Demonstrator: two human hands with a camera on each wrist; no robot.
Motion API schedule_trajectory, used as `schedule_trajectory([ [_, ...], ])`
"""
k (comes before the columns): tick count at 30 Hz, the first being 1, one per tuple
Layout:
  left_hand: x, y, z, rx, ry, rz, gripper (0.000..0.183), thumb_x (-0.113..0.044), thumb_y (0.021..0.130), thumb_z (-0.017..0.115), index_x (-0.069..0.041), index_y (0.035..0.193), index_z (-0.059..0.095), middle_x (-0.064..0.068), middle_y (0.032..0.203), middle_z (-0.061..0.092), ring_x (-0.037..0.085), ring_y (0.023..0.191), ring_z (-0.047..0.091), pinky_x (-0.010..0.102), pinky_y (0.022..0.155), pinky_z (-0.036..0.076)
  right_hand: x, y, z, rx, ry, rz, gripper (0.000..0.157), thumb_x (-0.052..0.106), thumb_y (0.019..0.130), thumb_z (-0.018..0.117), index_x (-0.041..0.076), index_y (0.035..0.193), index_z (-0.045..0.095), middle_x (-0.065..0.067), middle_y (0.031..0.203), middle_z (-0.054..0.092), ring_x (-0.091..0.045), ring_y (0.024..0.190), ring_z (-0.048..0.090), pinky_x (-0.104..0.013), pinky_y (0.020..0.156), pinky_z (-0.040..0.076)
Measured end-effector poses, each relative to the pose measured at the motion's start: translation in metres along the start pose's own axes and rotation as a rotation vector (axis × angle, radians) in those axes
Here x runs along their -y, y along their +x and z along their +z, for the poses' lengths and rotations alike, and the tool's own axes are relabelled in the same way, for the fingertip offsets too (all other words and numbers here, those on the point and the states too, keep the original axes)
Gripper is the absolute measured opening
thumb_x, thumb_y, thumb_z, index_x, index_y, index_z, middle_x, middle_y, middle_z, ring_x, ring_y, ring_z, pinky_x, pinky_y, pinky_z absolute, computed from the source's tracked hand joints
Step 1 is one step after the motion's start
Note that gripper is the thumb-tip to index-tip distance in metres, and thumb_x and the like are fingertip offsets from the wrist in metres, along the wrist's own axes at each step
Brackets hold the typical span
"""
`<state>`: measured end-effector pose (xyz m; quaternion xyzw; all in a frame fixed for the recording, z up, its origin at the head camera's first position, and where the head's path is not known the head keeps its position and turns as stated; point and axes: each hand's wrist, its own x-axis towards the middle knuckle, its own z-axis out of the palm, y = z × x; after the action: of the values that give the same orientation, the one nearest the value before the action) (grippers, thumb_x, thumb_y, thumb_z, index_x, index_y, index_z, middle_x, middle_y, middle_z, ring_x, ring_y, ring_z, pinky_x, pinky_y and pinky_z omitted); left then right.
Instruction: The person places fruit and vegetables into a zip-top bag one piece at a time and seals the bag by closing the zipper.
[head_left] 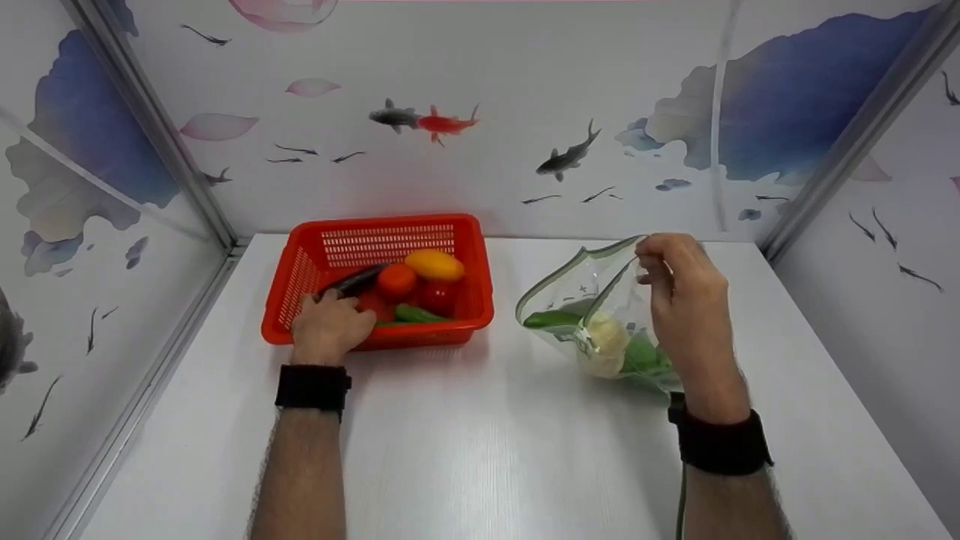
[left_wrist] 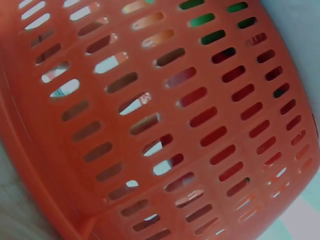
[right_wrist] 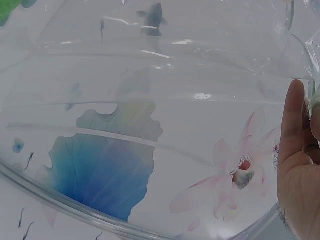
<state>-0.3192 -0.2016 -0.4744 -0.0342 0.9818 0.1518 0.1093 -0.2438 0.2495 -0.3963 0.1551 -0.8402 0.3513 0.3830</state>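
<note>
My left hand reaches over the near rim of a red plastic basket, its fingertips by the left end of a dark eggplant; whether they grip it is hidden. Beside the eggplant lie an orange-red round fruit, a yellow oval fruit, a red tomato-like one and a long green vegetable. On the right, my right hand pinches the top edge of a clear zip bag, whose mouth gapes. Inside it are a green vegetable, a whitish lump and something leafy green.
Basket and bag stand on a white table. Behind it rises a white wall printed with fish and lotus leaves, and panels flank both sides. The basket's slotted side fills the left wrist view. Each wrist wears a black band.
</note>
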Motion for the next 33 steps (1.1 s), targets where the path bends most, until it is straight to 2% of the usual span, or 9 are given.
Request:
schedule_trajectory([
  [4,0.0031,0.0008,-0.0014,0.005,0.017,0.041,0.073,-0.04,0.108,0.044,-0.002,0.167,0.062,0.033,0.177,0.05,0.058,0.161,0.038,0.074,0.136,0.035,0.0003,0.0004,0.0004,0.009,-0.002,0.003,0.01,-0.009,0.115,0.063,-0.006,0.117,0.072,-0.019,0.115,0.076,-0.008,0.103,0.066,0.0,0.088,0.055],
  [8,0.0033,0.0017,-0.0015,0.0,0.004,0.038,0.072,-0.04,0.109,0.044,-0.002,0.167,0.062,0.033,0.177,0.051,0.059,0.159,0.04,0.074,0.136,0.034,-0.0004,0.0006,0.0005,0.016,-0.012,0.009,0.011,-0.01,0.115,0.062,-0.005,0.118,0.072,-0.019,0.116,0.076,-0.011,0.105,0.067,0.001,0.089,0.055],
  [21,0.0023,0.0007,0.0007,-0.076,-0.072,0.024,0.064,-0.041,0.113,0.051,-0.005,0.164,0.066,0.03,0.17,0.057,0.059,0.149,0.048,0.076,0.128,0.048,-0.0005,0.0004,0.0001,0.015,-0.009,0.015,0.009,-0.008,0.116,0.063,-0.007,0.118,0.072,-0.02,0.118,0.077,-0.02,0.106,0.073,0.001,0.089,0.055],
  [27,0.0,0.0,0.0016,-0.143,-0.066,0.043,0.06,-0.038,0.113,0.057,-0.005,0.162,0.068,0.029,0.166,0.059,0.06,0.144,0.054,0.075,0.127,0.05,-0.0003,0.0006,-0.0002,0.011,-0.013,0.014,0.009,-0.007,0.116,0.063,-0.006,0.118,0.072,-0.02,0.118,0.077,-0.018,0.107,0.071,0.001,0.089,0.055],
  [33,-0.003,-0.0003,0.0009,-0.256,-0.04,0.105,0.057,-0.034,0.111,0.065,-0.003,0.158,0.069,0.03,0.163,0.063,0.06,0.14,0.059,0.071,0.121,0.056,-0.0013,-0.0002,-0.0007,0.011,-0.009,0.019,0.011,-0.011,0.114,0.063,-0.005,0.118,0.072,-0.019,0.117,0.076,-0.01,0.104,0.067,0.0,0.088,0.055],
])
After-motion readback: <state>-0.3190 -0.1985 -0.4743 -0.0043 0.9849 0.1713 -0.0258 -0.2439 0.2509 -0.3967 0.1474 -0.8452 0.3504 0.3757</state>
